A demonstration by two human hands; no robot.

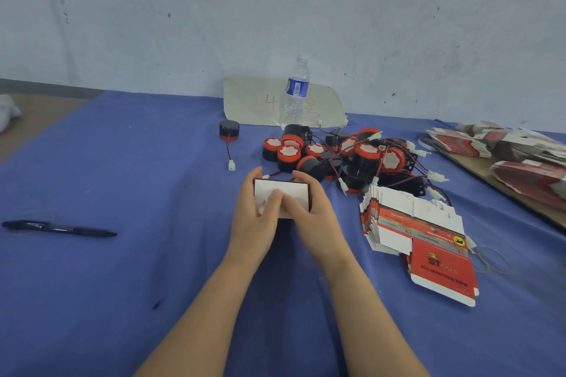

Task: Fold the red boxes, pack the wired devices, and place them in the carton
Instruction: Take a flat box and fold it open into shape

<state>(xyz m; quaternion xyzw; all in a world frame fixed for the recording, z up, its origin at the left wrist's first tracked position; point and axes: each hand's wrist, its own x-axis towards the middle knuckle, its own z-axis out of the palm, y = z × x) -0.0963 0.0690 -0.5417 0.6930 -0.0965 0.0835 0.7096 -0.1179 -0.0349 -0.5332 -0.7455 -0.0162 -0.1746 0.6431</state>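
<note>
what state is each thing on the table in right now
box: part folded, held in both hands
left hand: grips box
right hand: grips box
flat boxes: unfolded, stacked
wired devices: heaped, unpacked
lone device: upright, apart from heap
water bottle: upright, capped
pen: lying flat

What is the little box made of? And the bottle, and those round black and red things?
The box held by the left hand and right hand looks like thin cardboard: matte white inside, sharp folds. The bottle looks like clear plastic: see-through, ribbed. The round things seem hard plastic, smooth black and red, but that is a guess.
</note>
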